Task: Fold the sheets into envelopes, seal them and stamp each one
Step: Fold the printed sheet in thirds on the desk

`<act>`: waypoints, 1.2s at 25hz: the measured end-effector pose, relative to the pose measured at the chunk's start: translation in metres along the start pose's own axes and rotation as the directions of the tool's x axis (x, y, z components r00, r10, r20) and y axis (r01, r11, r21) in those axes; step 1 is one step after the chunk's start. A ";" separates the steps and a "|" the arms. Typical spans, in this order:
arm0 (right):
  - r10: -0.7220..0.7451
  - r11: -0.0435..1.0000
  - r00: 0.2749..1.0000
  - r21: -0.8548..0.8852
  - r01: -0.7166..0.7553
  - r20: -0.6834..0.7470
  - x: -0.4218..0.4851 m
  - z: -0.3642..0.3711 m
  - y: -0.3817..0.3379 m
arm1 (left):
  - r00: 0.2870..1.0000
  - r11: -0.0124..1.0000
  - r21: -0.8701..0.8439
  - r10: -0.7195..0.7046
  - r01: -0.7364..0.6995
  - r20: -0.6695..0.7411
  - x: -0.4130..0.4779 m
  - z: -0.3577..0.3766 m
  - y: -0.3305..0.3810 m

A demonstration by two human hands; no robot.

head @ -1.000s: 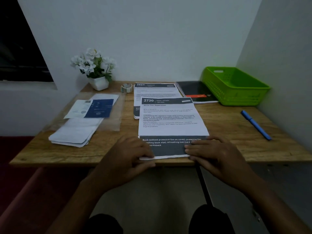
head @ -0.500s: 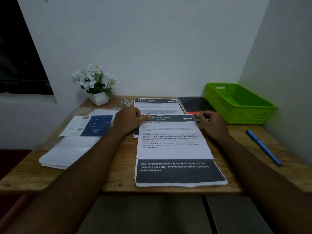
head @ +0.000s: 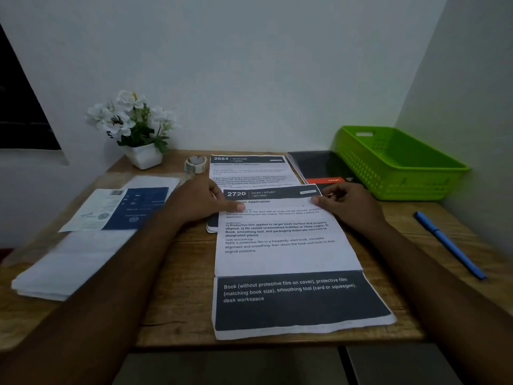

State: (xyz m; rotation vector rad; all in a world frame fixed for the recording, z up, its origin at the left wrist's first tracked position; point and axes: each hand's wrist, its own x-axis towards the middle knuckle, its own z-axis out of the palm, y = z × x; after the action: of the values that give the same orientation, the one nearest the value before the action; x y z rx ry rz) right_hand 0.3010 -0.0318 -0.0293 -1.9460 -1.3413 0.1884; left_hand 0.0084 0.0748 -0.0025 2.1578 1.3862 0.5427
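Observation:
A printed sheet headed 2720 (head: 280, 245) lies lengthwise on the wooden desk (head: 177, 309), with a crease above its dark bottom band. My left hand (head: 194, 201) pinches the sheet's far left corner. My right hand (head: 347, 202) pinches the far right corner, and the top edge looks slightly raised. Behind it lies another sheet headed 2684 (head: 247, 169) on a small stack. A roll of stickers or tape (head: 195, 163) sits at the back. At the left lie white envelopes or folded papers (head: 72, 270) and a blue-and-white leaflet (head: 119, 208).
A green plastic basket (head: 399, 162) stands at the back right beside a black notebook (head: 319, 168). A blue pen (head: 449, 244) lies at the right edge. A white pot of flowers (head: 133, 129) stands at the back left. Walls close off the back and right.
My hands left the sheet's near edge, where they pressed the bottom fold, and reached to its far corners. The bottom band now lies flat and unfolded. The view tilted up.

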 end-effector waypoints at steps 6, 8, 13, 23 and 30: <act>-0.006 0.995 0.998 0.100 0.000 0.062 0.000 -0.002 -0.001 | 0.994 0.998 -0.038 0.051 -0.048 0.095 0.006 -0.002 -0.007; -0.012 0.990 0.997 0.141 0.002 0.071 0.000 -0.003 -0.001 | 0.995 0.998 -0.047 0.042 -0.038 0.087 0.008 -0.002 -0.009; -0.013 0.969 0.994 0.247 -0.013 0.105 0.003 -0.002 0.005 | 0.996 0.998 -0.059 0.029 -0.024 0.080 0.009 -0.003 -0.010; -0.099 0.949 0.986 0.309 0.053 0.135 0.000 -0.007 0.002 | 0.984 0.990 -0.087 0.118 -0.107 0.132 0.006 -0.009 -0.010; -0.158 0.951 0.972 0.293 0.101 0.176 -0.003 -0.013 -0.002 | 0.974 0.978 -0.038 0.208 -0.205 0.094 0.004 -0.014 -0.010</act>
State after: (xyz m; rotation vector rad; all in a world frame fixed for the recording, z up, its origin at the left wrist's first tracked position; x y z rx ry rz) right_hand 0.3045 -0.0402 -0.0199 -1.6258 -1.4766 0.4932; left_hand -0.0051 0.0845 0.0022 2.2878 1.1030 0.5223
